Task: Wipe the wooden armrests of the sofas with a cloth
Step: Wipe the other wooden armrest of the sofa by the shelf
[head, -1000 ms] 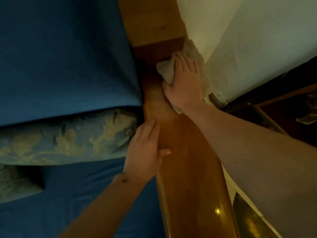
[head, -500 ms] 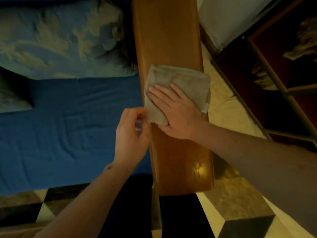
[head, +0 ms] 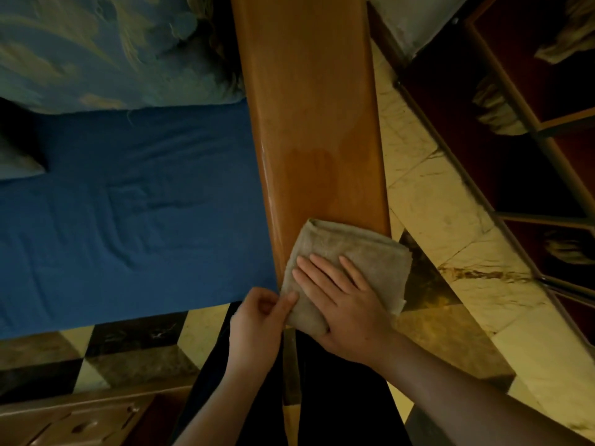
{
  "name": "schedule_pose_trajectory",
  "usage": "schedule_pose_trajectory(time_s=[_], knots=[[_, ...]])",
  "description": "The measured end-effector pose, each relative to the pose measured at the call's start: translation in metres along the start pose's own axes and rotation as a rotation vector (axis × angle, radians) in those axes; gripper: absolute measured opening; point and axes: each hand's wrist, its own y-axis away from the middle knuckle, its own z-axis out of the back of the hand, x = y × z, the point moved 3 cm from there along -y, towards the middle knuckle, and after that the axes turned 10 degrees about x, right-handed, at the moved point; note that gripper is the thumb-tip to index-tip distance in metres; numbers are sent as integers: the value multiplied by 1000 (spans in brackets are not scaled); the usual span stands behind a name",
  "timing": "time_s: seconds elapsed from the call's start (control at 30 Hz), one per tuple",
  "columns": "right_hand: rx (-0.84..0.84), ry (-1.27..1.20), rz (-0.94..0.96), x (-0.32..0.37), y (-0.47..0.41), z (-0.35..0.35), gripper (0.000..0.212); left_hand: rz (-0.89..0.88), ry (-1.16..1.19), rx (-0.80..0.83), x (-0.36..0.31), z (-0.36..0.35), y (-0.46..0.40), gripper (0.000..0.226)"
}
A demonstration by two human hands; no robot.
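Right hand lies flat on the cloth at the armrest's near end; left hand pinches its left edge.

Wooden armrest: long, flat, shiny brown, ran beside blue sofa seat. Cloth: grey-tan, folded, lay flat on near end of armrest, hung over right edge.

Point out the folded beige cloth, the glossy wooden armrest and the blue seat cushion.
folded beige cloth (head: 360, 243): head view, upper flat face.
glossy wooden armrest (head: 312, 117): head view, bare top surface.
blue seat cushion (head: 135, 204): head view, middle of fabric.
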Motion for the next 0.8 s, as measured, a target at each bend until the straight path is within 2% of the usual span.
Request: schedule_pose_trajectory(time_s=[0.2, 0.4, 0.47, 0.6, 0.67, 0.8], knots=[[51, 15, 228, -40, -50, 30, 78, -173, -157, 82, -46, 21, -27, 21], [71, 100, 409, -98, -177, 91, 80, -212, -76, 98, -128, 74, -96, 24], [70, 134, 394, -113, -202, 107, 81, -238, -130, 46, -158, 78, -108, 25], [-6, 89, 308, -141, -268, 145, 75, -491, -360, -197, -250, 105, -142, 7], [-56, 80, 284, -156, -300, 163, 72, -622, -516, -211, -291, 115, -163, 25], [-82, 85, 205, -190, -360, 197, 69, -680, -733, -229, -350, 130, -205, 45]])
